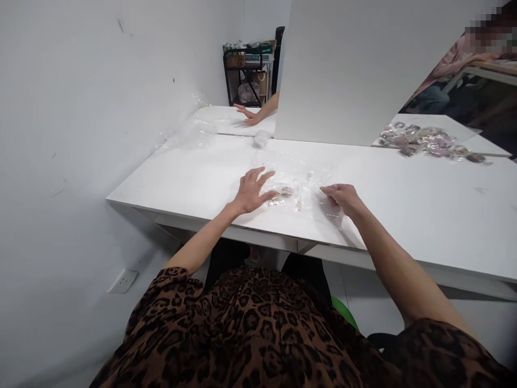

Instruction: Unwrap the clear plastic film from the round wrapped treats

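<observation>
Thin clear plastic [307,205] lies crumpled and spread over the white table in front of me. My left hand [252,191] rests at its left side with fingers spread and thumb reaching over it. Small brownish, shiny pieces [286,191] lie in or under the plastic by that thumb; their kind is too small to tell. At the right, my right hand [341,198] pinches an edge of the plastic, part of which hangs below the fingers.
A white panel [335,70] stands along the table's far edge. Loose clear plastic [189,132] lies by the left wall, and a crumpled wad [262,139] near the panel. Wrapped small items [434,143] are heaped at right. Beyond are another person's hand [252,115] and a black shelf [246,70].
</observation>
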Demonstrator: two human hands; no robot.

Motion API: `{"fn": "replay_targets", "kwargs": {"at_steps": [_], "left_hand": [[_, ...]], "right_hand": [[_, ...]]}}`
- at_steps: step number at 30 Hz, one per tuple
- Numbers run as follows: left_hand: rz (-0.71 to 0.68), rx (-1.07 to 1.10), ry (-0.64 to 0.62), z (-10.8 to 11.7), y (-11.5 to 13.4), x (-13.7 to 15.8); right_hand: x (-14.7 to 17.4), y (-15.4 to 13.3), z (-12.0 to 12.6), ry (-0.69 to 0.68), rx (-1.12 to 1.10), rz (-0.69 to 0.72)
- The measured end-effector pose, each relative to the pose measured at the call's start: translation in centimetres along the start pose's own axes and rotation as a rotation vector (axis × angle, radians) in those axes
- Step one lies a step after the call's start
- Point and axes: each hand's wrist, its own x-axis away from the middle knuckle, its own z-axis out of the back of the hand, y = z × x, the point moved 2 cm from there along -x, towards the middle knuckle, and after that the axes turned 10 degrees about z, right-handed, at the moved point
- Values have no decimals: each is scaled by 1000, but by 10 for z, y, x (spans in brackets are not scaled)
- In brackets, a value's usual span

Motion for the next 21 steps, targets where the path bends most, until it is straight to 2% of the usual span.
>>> {"fn": "replay_targets", "kwargs": {"at_steps": [2, 4, 9, 14, 18, 21], "left_hand": [[12, -69, -142, -8, 8, 0], [61, -60, -180, -14, 4, -1], [244, 248, 8, -22, -27, -4], [509, 531, 104, -31, -49, -4], [543, 732, 186, -35, -49, -1], [555, 789, 220, -35, -47, 1]], "right_hand": [[-6, -15, -5, -13, -70, 95], [-9, -36, -1, 20, -150, 200], [-15, -105, 21, 80, -288, 400], [-26, -161, 31, 147, -346, 518], [-29, -192, 31, 196, -325, 653], [-28, -211, 33, 197, -305, 773]]}}
